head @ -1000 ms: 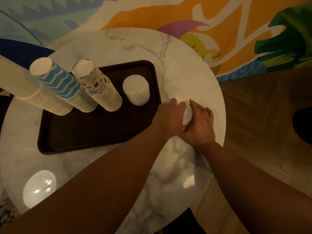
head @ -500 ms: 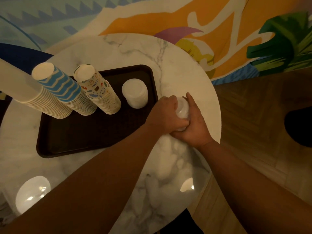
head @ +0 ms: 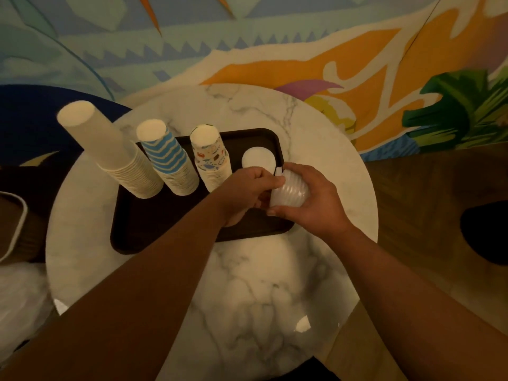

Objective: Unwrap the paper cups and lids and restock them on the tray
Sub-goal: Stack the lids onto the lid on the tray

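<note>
On the marble table point(head: 316, 171), both hands' point(head: 244, 188) point(head: 316, 202) grips clamp an unlabelled lid stack point(head: 288, 192) over the tray point(head: 165, 229).

Both hands, left hand point(head: 243, 188) and right hand point(head: 316, 200), grip a lid stack point(head: 288, 191) above the tray point(head: 154, 229).

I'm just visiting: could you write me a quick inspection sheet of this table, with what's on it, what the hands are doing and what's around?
Surface: round marble table bearing a dark tray.
Job's things: three upside-down cup stacks on the tray: plain white, blue-striped, patterned; a lid stack beside them.
Clutter: crumpled clear plastic at the left edge.
Hands: left hand and right hand both hold a stack of clear lids above the tray.
Cables: nothing seen.
Surroundings: colourful mural, wooden floor.
</note>
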Demonstrator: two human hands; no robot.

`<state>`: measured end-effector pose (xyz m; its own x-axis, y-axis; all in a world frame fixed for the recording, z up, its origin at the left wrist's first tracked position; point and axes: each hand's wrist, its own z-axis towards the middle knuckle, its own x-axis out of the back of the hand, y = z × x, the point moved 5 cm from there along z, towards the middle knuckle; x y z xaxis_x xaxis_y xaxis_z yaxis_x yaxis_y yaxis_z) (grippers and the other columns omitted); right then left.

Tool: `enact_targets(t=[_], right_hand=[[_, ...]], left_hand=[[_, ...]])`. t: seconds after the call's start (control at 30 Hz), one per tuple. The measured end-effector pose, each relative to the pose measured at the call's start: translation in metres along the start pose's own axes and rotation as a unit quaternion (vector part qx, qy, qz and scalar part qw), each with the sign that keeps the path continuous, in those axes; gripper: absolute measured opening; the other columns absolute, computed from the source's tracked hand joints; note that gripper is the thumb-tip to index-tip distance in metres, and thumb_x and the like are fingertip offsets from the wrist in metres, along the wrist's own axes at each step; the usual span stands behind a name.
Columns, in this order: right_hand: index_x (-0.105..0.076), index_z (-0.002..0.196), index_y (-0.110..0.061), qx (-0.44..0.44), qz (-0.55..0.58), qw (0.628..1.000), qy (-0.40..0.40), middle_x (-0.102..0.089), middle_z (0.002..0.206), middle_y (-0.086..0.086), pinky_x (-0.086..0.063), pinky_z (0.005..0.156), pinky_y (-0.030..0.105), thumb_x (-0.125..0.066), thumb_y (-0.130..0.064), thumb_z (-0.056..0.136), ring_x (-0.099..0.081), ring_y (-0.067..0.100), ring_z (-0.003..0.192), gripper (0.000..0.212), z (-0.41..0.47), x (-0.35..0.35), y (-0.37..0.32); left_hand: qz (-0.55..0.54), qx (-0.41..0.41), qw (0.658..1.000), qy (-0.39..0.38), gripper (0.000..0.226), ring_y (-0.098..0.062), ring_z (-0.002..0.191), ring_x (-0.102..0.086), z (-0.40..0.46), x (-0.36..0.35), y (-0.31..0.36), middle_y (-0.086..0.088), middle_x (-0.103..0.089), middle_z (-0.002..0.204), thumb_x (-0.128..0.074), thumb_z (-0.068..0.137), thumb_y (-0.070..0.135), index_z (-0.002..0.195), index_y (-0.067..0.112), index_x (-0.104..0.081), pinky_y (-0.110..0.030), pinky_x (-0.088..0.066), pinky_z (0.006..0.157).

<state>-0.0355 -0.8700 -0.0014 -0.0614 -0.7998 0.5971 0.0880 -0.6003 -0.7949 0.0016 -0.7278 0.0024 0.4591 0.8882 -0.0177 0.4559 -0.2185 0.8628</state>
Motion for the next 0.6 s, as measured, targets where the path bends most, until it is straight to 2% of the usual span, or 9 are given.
enact_targets(t=[0.1, 0.17, 0.23, 0.3, 0.33, 0.4, 0.53, 0.6], right_hand=[[-0.05, 0.134, -0.025, -0.005, 0.012, 1.0, 0.006, -0.048, 0.124, -0.014, -0.035, 0.086, 0.007, -0.09, -0.039, 0.06, -0.046, 0.006, 0.111, 0.085, -0.004, 0.0, -0.005], [-0.052, 0.132, -0.026, -0.009, 0.021, 1.0, 0.011, -0.05, 0.124, -0.014, -0.036, 0.087, 0.011, -0.09, -0.038, 0.059, -0.047, 0.006, 0.112, 0.084, -0.003, 0.003, -0.004], [-0.052, 0.132, -0.027, -0.037, 0.036, 0.998, 0.027, -0.051, 0.124, -0.014, -0.037, 0.089, 0.015, -0.09, -0.038, 0.059, -0.047, 0.006, 0.112, 0.083, -0.003, 0.007, 0.003], [-0.052, 0.131, -0.028, -0.066, 0.053, 0.996, 0.042, -0.053, 0.125, -0.013, -0.04, 0.092, 0.02, -0.09, -0.039, 0.059, -0.047, 0.006, 0.114, 0.082, -0.003, 0.01, 0.016], [-0.052, 0.131, -0.028, -0.075, 0.062, 0.994, 0.044, -0.054, 0.126, -0.012, -0.042, 0.095, 0.024, -0.09, -0.039, 0.059, -0.048, 0.007, 0.114, 0.082, -0.002, 0.011, 0.022], [-0.052, 0.131, -0.029, -0.083, 0.071, 0.993, 0.038, -0.055, 0.127, -0.011, -0.043, 0.096, 0.027, -0.09, -0.04, 0.059, -0.049, 0.008, 0.115, 0.082, -0.001, 0.014, 0.031], [-0.05, 0.132, -0.03, -0.081, 0.062, 0.995, 0.021, -0.051, 0.126, -0.013, -0.04, 0.094, 0.024, -0.089, -0.041, 0.06, -0.046, 0.007, 0.114, 0.082, 0.0, 0.025, 0.047], [-0.05, 0.132, -0.029, -0.077, 0.061, 0.995, 0.009, -0.052, 0.127, -0.012, -0.04, 0.095, 0.025, -0.089, -0.04, 0.061, -0.046, 0.008, 0.115, 0.082, -0.001, 0.032, 0.055]], left_hand=[[-0.015, -0.01, 1.0, -0.009, 0.017, -0.029, 0.095, -0.067, -0.006, 0.007, 0.003, -0.016, -0.067, 0.105, -0.061, 0.092, 0.022, 0.099, 0.007, -0.058, -0.042, -0.056, 0.084], [0.01, -0.022, 0.999, 0.027, 0.022, -0.035, 0.104, -0.064, -0.007, 0.012, 0.007, -0.019, -0.065, 0.109, -0.064, 0.09, 0.025, 0.1, 0.006, -0.059, -0.049, -0.054, 0.089], [0.083, -0.072, 0.99, 0.088, 0.028, -0.033, 0.102, -0.063, -0.006, 0.017, 0.017, -0.014, -0.066, 0.105, -0.069, 0.085, 0.033, 0.1, 0.01, -0.06, -0.049, -0.055, 0.088], [0.209, -0.147, 0.956, 0.146, 0.035, -0.019, 0.096, -0.061, -0.004, 0.017, 0.031, 0.002, -0.063, 0.103, -0.072, 0.081, 0.039, 0.103, 0.017, -0.059, -0.037, -0.054, 0.081], [0.285, -0.175, 0.926, 0.174, 0.039, -0.014, 0.094, -0.057, -0.003, 0.016, 0.037, 0.006, -0.06, 0.105, -0.072, 0.081, 0.04, 0.108, 0.018, -0.057, -0.03, -0.05, 0.077], [0.403, -0.203, 0.866, 0.217, 0.045, -0.014, 0.096, -0.053, 0.005, 0.014, 0.045, 0.002, -0.057, 0.108, -0.072, 0.081, 0.04, 0.115, 0.015, -0.055, -0.025, -0.041, 0.077], [0.535, -0.161, 0.799, 0.223, 0.054, -0.026, 0.114, -0.051, 0.039, 0.005, 0.036, -0.007, -0.055, 0.125, -0.068, 0.081, 0.043, 0.124, 0.013, -0.053, -0.034, -0.044, 0.092], [0.569, -0.119, 0.782, 0.225, 0.056, -0.028, 0.115, -0.05, 0.054, 0.004, 0.032, -0.007, -0.052, 0.128, -0.065, 0.082, 0.045, 0.127, 0.014, -0.05, -0.038, -0.044, 0.095]])
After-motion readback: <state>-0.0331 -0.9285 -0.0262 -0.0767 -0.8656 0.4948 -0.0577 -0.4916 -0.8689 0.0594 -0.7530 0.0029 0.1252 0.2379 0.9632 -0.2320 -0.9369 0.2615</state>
